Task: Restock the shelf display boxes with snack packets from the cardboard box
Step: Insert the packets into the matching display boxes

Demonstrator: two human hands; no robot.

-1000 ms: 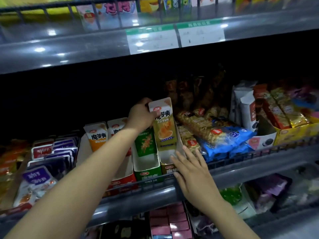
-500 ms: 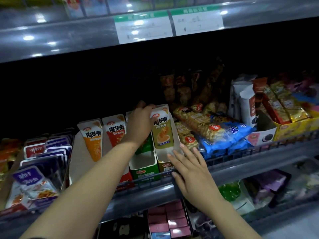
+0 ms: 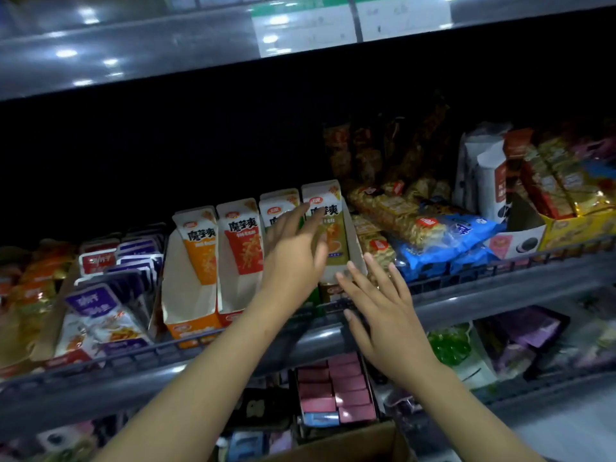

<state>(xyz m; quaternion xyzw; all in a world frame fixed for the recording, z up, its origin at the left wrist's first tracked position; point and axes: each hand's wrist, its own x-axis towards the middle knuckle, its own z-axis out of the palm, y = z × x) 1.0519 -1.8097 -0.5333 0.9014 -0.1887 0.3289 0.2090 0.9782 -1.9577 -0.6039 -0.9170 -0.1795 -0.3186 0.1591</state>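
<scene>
Standing in its display box (image 3: pixel 358 261), olive packet (image 3: pixel 330 228) beside both hands' straight fingers (image 3: pixel 373 266).

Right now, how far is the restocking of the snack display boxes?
Four display boxes stand in a row, the orange box and red box look nearly empty. Both hands, left and right, are open at the olive box, holding no packet. The cardboard box waits below, contents unseen.

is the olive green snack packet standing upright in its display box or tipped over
Upright: the olive green snack packet stands on end in its display box, top edge highest, level with the neighbouring packets. The left hand partly covers it.
</scene>
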